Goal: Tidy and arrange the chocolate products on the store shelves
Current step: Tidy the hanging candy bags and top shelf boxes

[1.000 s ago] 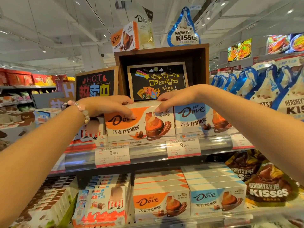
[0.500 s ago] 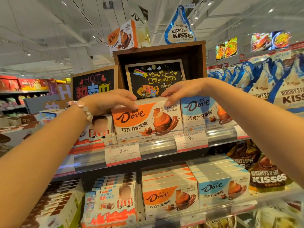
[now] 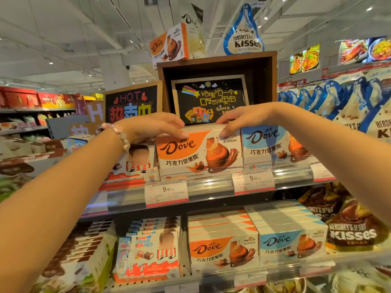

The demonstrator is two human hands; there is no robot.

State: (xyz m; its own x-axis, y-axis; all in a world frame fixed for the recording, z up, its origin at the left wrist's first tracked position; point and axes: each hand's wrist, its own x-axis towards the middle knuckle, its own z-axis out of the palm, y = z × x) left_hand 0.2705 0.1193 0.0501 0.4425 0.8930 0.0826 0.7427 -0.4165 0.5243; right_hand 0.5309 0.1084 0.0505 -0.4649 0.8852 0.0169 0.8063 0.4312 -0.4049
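An orange Dove box stands at the front of the upper shelf, first in a row of the same boxes. My left hand lies on its top left edge, fingertips just over the front face. My right hand lies on its top right corner, with the fingers bent lightly down over the front. Neither thumb shows. A blue Dove box stands touching it on the right, and Kinder boxes stand on the left, partly behind my left wrist.
Behind the boxes a wooden crate holds a chalkboard sign, beside a HOT board. The lower shelf carries Kinder, orange Dove and blue Dove rows. Hershey's Kisses bags fill the right side.
Both hands stay on top of the orange Dove box in about the same places. Only my view has shifted a little.
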